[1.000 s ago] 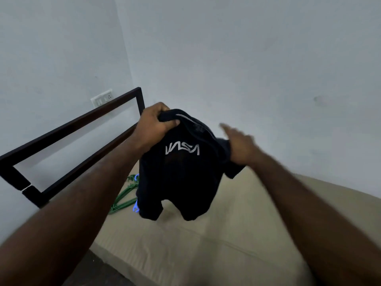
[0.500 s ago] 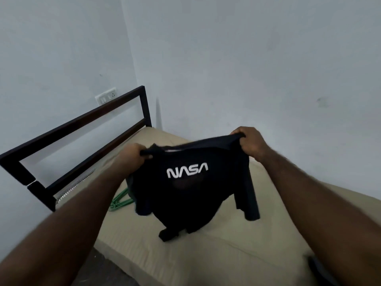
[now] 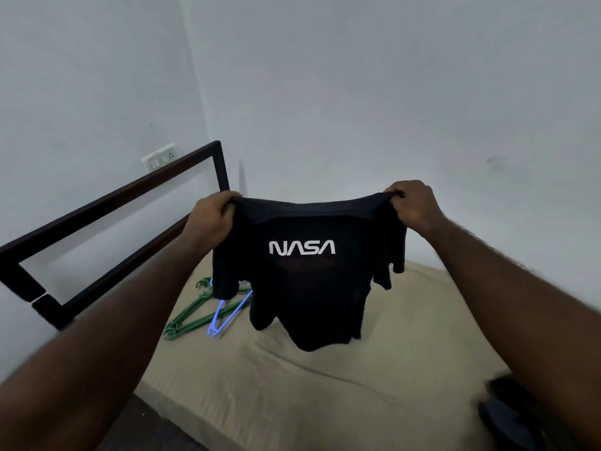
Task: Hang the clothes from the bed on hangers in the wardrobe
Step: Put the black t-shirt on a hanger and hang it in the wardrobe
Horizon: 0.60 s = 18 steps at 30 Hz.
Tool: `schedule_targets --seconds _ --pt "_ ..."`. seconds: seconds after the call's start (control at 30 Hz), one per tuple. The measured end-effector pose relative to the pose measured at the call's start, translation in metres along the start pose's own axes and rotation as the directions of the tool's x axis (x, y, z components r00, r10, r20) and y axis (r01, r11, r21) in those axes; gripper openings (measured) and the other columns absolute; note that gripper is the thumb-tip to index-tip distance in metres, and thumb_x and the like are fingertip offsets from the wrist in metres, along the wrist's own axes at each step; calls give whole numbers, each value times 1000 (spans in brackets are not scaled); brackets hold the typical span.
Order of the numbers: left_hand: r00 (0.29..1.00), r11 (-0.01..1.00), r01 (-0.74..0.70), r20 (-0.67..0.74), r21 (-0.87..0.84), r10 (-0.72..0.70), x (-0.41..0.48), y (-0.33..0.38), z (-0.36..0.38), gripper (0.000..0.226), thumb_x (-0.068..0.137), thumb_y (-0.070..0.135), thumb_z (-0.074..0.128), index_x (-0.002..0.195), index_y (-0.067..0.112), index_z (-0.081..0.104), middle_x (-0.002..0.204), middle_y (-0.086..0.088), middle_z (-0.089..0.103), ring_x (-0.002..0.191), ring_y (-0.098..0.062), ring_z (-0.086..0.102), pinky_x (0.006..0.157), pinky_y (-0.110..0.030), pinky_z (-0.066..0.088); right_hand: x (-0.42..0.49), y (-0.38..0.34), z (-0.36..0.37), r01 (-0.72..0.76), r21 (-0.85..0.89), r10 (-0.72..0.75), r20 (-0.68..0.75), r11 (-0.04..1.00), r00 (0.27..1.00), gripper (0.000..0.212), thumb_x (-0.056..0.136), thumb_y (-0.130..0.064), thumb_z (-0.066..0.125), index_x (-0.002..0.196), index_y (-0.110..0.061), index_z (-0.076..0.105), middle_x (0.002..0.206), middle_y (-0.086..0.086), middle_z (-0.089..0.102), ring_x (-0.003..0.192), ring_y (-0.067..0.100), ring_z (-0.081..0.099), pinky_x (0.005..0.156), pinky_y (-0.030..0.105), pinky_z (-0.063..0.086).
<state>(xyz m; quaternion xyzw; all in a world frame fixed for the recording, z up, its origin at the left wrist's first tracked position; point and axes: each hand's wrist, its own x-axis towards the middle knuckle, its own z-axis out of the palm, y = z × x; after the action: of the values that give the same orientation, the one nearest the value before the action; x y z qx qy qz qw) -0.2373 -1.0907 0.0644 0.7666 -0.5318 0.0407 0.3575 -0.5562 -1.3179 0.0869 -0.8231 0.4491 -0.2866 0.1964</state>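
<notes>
Two hands (image 3: 211, 219) (image 3: 413, 206) hold T-shirt (image 3: 305, 288) shoulders-up, hanging vertically.

The left forearm (image 3: 113, 320) and the right forearm (image 3: 507, 288) are bare along all their visible length, and the left hand (image 3: 211, 219) and right hand (image 3: 414, 205) are bare too. Short, fine hairs show along the upper edge of the right forearm. The left forearm blurs toward the lower corner of the view, its surface indistinct there.
</notes>
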Motion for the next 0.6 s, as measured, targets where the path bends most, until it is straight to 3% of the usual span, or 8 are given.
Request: schedule_targets --seconds 0.07,0.17,0.23,0.3,0.33,0.47,0.5,0.6 --pt "996 997 -13 -91 -70 6 2 7 -4 24 91 4 52 108 8 69 105 -10 70 99 -24 64 90 -28 47 -3 0 -8 -7 58 7 8 998 1000 33 84 1 49 96 -13 76 93 0 72 91 16 65 83 27 50" --pt "985 983 -36 -173 -178 5 3 16 -13 20 91 6 55 103 6 71 96 -4 71 88 -16 65 83 -24 49 -11 -6 -15 -12 186 45 -177 982 983 29 88 -2 51 102 -12 75 99 0 72 93 13 64 85 22 46" --pt "998 993 -12 -55 -119 6 4 10 -11 17 94 19 60 94 5 70 87 -6 70 79 -20 64 75 -30 50 -15 -6 -8 -28 97 46 -194 995 980 21 94 -8 53 103 -7 72 102 8 71 97 23 63 78 21 39" --pt "994 999 36 108 -10 -34 -1 -5 -5 34 91 41 63 84 8 67 77 -8 67 72 -24 63 70 -38 52 -22 3 5 -57 -17 56 -82 998 995 18 96 -12 55 101 -4 69 105 15 69 101 31 62 75 24 35" --pt "991 999 49 123 15 -50 -5 -12 -3 40 89 49 62 79 10 66 72 -6 65 70 -23 62 67 -39 52 -25 7 9 -68 -38 66 -49 997 997 17 96 -12 55 102 -4 69 107 15 69 104 31 61 77 24 35" --pt "997 1000 -30 -65 -3 29 -11 -22 -10 48 88 58 57 63 17 55 58 -2 58 57 -20 58 56 -34 47 -41 6 12 -100 -45 90 -179 994 980 18 96 -13 50 102 -10 67 107 12 69 103 29 61 79 24 35" --pt "995 997 -83 -58 11 83 -10 -24 -12 51 86 62 56 63 17 53 58 -2 57 56 -20 56 56 -33 46 -44 5 13 -104 -70 90 -187 992 978 17 97 -16 49 101 -12 65 104 11 68 100 30 60 79 27 38" --pt "932 933 -271 305 236 194 -7 -30 -13 57 78 76 49 64 20 49 61 -4 56 64 -26 58 61 -35 47 -55 6 15 -113 -275 125 28 955 992 13 98 -26 47 91 -20 56 98 9 65 96 32 59 78 38 45"
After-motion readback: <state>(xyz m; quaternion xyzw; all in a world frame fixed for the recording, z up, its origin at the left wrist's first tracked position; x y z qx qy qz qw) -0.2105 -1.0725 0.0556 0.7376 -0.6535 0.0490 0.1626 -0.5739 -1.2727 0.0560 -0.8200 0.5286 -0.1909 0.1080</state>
